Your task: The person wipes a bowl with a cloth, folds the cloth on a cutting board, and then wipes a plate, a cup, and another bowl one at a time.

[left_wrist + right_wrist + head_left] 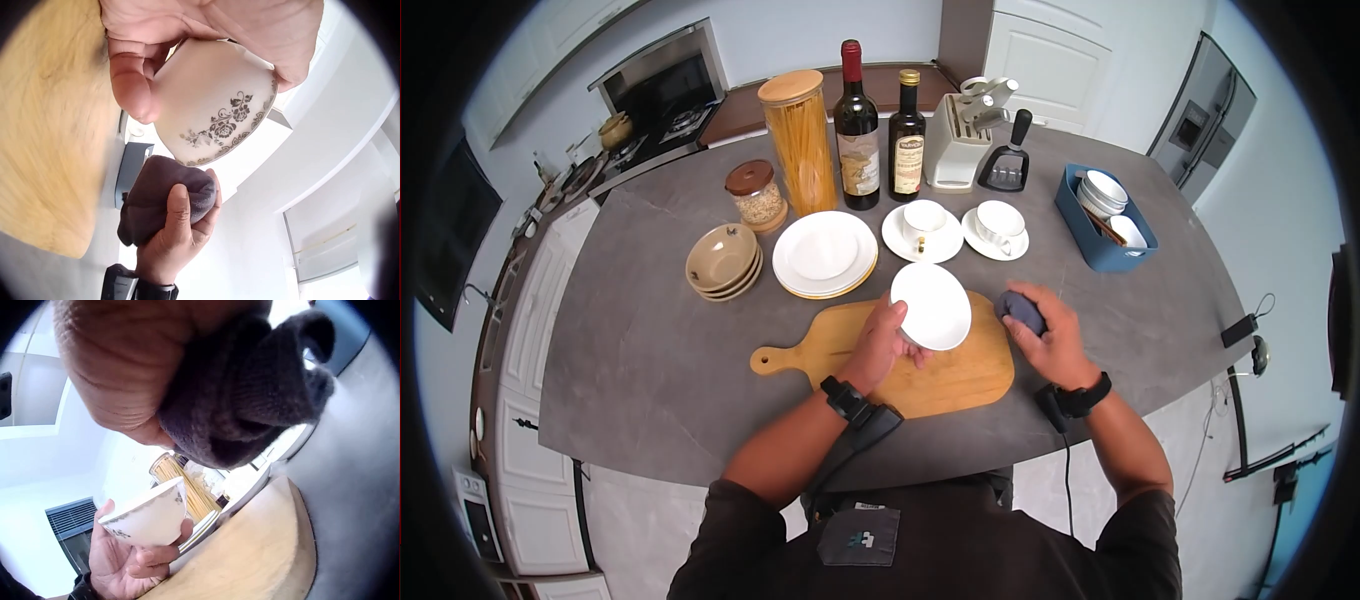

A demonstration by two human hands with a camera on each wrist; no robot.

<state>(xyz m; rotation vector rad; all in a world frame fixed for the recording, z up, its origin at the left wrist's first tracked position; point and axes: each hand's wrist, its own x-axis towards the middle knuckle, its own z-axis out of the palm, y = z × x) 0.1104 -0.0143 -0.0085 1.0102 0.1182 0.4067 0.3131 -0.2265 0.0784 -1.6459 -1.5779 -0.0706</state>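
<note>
My left hand (876, 348) holds a white bowl (932, 304) tilted over the wooden cutting board (965, 385), its thumb at the rim and the other fingers underneath. Dark floral decoration and a patterned rim band show on the bowl's outside (219, 119) in the left wrist view. In my right hand (1055, 338) is a bunched dark grey cloth (1020, 313), gripped between thumb and fingers. The cloth (244, 394) is to the right of the bowl, apart from it in the head view. A dark band with a small device circles each wrist.
Beyond the board stand stacked plates (825, 250), brown bowls (725, 262), and two cups (924, 220) on saucers. Farther back are a pasta jar (800, 145), two bottles (858, 140) and a knife block (957, 145). A blue basket (1115, 250) with bowls sits at right.
</note>
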